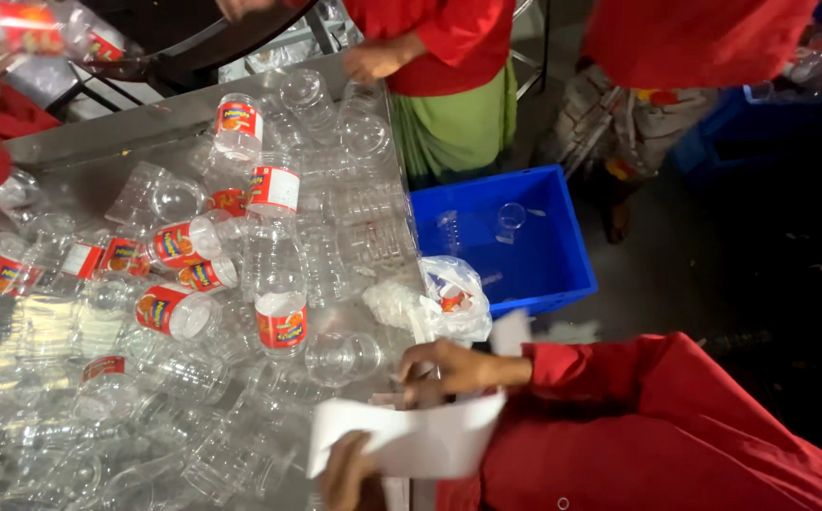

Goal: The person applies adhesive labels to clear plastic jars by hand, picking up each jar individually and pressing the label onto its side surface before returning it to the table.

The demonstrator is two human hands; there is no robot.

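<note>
Holding white paper sheet [411, 437] at near table [79, 142] edge: left hand [349, 473] pinching lower edge, right hand [449, 369] closed on top edge. Sheet light, floppy, tears easily; best gripped at edges. Clear plastic bottles [278, 284] piled beside. Blue crate [543, 255] beyond. Left fingers hidden under sheet; sheet blurred.

Clear plastic bottles [280, 284] piled on metal table [98, 142] — approx. a dozen w/ red-orange-white wrap labels [281, 326], white label sheet [411, 437] in person's hands btm centre — crumpled plastic bag [453, 293] at table edge
</note>
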